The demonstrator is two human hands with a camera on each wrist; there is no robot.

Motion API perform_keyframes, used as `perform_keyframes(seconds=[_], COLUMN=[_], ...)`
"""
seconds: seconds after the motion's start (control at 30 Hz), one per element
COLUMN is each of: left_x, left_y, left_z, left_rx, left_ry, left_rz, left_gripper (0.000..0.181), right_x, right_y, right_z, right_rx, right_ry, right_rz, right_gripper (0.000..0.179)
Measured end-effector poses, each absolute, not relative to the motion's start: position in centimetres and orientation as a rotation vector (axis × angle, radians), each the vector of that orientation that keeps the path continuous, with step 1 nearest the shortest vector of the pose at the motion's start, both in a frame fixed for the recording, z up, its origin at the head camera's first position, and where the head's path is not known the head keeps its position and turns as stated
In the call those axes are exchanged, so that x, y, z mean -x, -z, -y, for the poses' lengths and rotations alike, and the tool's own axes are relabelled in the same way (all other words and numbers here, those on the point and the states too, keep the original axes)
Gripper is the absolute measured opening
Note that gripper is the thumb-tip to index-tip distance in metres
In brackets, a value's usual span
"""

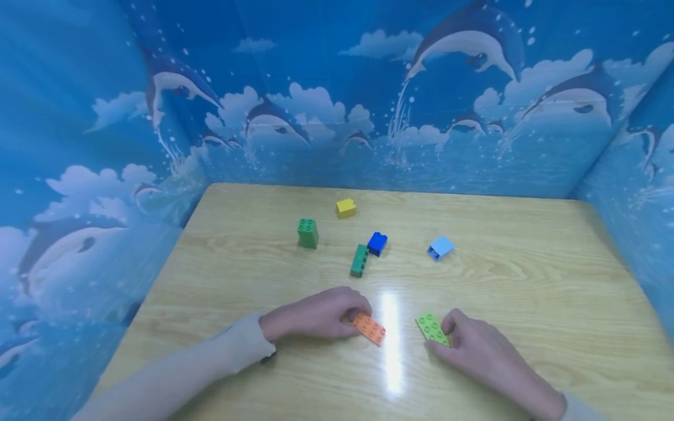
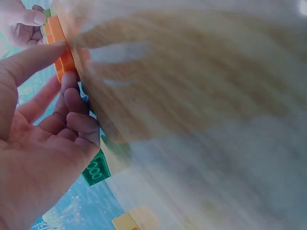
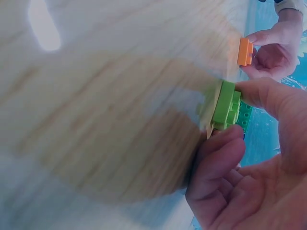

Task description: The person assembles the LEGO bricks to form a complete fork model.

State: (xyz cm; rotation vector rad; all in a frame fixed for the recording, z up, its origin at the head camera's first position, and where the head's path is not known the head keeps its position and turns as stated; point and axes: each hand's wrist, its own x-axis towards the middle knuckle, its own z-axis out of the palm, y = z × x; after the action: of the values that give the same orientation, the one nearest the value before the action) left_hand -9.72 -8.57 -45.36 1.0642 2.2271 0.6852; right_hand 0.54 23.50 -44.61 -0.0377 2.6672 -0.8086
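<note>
In the head view, my left hand [image 1: 329, 314] pinches an orange toy brick [image 1: 370, 328] between thumb and fingers, low over the table. To the right of it, my right hand [image 1: 481, 351] grips a flat lime-green brick [image 1: 432, 330] by its ends, studs facing up. A gap lies between the two bricks. The left wrist view has the orange brick [image 2: 60, 50] at the thumb tip. Thumb and fingers span the lime-green brick [image 3: 225, 105] in the right wrist view. The underside of each brick cannot be seen.
Farther back on the wooden table [image 1: 237, 263] stand a tall green brick [image 1: 308, 234] and a yellow brick [image 1: 346, 208]. A green brick [image 1: 359, 261] lies beside a dark blue brick [image 1: 377, 244]. A light blue brick [image 1: 440, 248] sits right of them. Dolphin-print sheets [image 1: 326, 99] surround the table.
</note>
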Motion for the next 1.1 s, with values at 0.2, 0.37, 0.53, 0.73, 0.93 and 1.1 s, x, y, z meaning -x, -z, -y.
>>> perform_keyframes(seconds=[0.2, 0.37, 0.53, 0.73, 0.93, 1.1], left_x=[9.2, 8.8, 8.4, 8.6, 8.2, 8.2], left_y=[45.4, 45.4, 45.7, 47.7, 45.8, 46.1], left_z=[8.7, 8.8, 8.9, 9.7, 9.3, 9.2], left_rx=[-0.993, -0.894, -0.83, -0.87, -0.783, -0.751], left_ry=[-0.758, -0.809, -0.867, -0.99, -0.998, -1.018], left_rz=[-2.273, -2.314, -2.368, -2.364, -2.333, -2.338], left_gripper=[0.036, 0.034, 0.034, 0.036, 0.033, 0.032], right_x=[-0.4, 0.1, 0.9, 1.7, 2.2, 2.7], right_y=[44.7, 44.7, 44.7, 44.5, 44.4, 44.5], right_z=[-23.3, -23.0, -22.8, -22.8, -22.8, -22.6], right_rx=[0.076, 0.167, 0.234, 0.299, 0.336, 0.351], right_ry=[0.859, 0.925, 0.995, 1.087, 1.125, 1.131], right_rz=[-2.647, -2.645, -2.623, -2.547, -2.494, -2.471], right_gripper=[0.045, 0.041, 0.038, 0.039, 0.04, 0.039])
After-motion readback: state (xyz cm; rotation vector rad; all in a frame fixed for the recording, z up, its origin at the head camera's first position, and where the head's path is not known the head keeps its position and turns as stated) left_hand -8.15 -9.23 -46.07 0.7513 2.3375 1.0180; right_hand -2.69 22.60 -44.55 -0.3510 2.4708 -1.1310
